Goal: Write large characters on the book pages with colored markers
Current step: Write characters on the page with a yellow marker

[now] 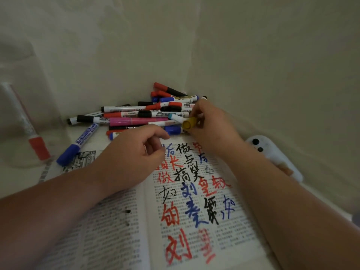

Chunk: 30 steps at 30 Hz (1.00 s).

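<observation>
Right hand [212, 123] gripped a yellow marker [190, 122] just beyond the book [116, 230]; left hand [132, 152] hovered over the book, fingers loosely curled, empty.

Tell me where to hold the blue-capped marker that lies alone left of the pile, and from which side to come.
Pinch the blue-capped marker at its white mid-barrel, coming from above with fingers across it. It lies flat, its barrel clear of the pile, so both long sides are free; the left hand seems nearer.
</observation>
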Tool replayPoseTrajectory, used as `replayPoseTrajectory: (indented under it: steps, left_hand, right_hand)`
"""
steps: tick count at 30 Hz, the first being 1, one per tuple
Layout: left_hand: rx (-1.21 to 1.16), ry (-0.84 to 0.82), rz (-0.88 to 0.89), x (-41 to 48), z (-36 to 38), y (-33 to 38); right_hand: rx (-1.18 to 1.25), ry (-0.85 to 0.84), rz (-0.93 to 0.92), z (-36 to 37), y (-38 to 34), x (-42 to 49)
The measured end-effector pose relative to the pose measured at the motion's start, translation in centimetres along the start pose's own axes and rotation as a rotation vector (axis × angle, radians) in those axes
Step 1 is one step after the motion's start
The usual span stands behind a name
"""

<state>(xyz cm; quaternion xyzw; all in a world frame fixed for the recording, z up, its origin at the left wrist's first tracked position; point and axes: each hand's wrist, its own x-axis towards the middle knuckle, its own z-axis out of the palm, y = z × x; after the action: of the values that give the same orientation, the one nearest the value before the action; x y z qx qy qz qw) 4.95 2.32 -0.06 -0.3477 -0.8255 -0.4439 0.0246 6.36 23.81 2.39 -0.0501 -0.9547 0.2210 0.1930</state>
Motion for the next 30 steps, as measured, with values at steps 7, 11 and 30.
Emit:
replayPoseTrajectory:
  steps: [7, 11, 30]
  left_hand:
    - [-0.002, 0.051, 0.033, 0.1, 0.3, -0.1]
    - [-0.080, 0.154, 0.055, 0.0, 0.2, 0.6]
    - [0.379, 0.051, 0.185, -0.2, 0.1, 0.2]
  right_hand:
    - [0.031, 0.111, -0.278, -0.3, 0.4, -0.2]
    - [-0.086, 0.020, -0.449, -1.3, -0.9, -0.9]
    - [0.887, -0.657, 0.078, -4.7, 2.9, -1.7]
